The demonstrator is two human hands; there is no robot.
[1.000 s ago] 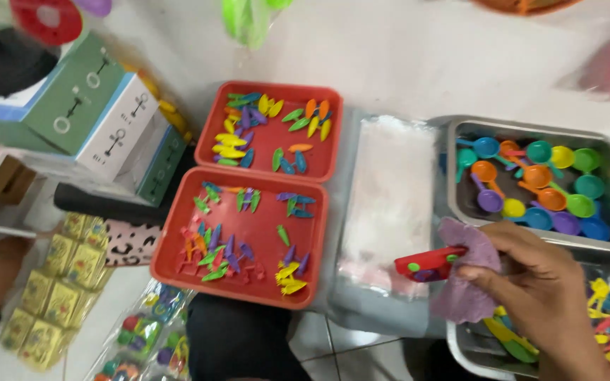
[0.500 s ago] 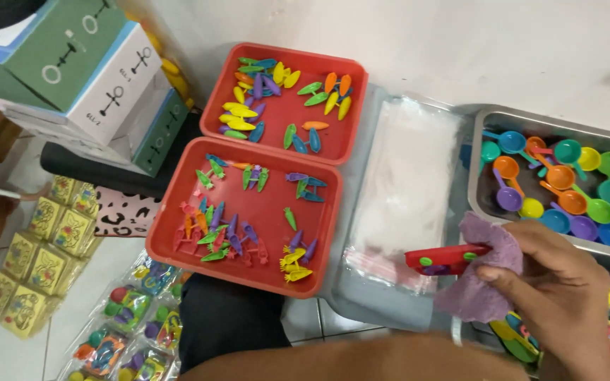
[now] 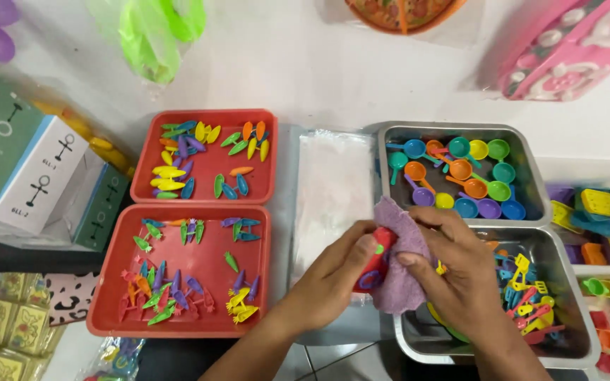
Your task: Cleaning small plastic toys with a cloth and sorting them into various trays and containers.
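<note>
— Hands first: what do they hold?

— Both meet just above the near edge of the steel trays. The left hand (image 3: 333, 271) is clamped on a small red toy (image 3: 375, 262), fingers curled round its left end. The right hand (image 3: 460, 271) is closed on a purple cloth (image 3: 400, 264), pressing it against the toy's right side.

— How does the toy look?

— Red plastic, rounded, with a green dot near the top and a blue-purple ring lower down. Most of it is hidden by fingers and cloth, so its full shape cannot be told. The cloth is lilac, soft and crumpled, draped over the toy's top.

— And counting outward?

— Two red trays on the left: the near red tray (image 3: 100, 321) holds small coloured pieces in loose clusters, the far red tray (image 3: 142, 194) holds leaf-shaped pieces, yellow, green, blue, orange. Between them and the steel, one stack of clear plastic bags (image 3: 330, 180). Two steel trays on the right: the near steel tray (image 3: 418, 346) has tiny coloured utensils, too tangled to count; the far steel tray (image 3: 453, 128) has about sixteen little round scoops. At the far left stand boxes (image 3: 22, 176), at least three. Farthest away, one pink case (image 3: 566, 46) leans at the top right.
</note>
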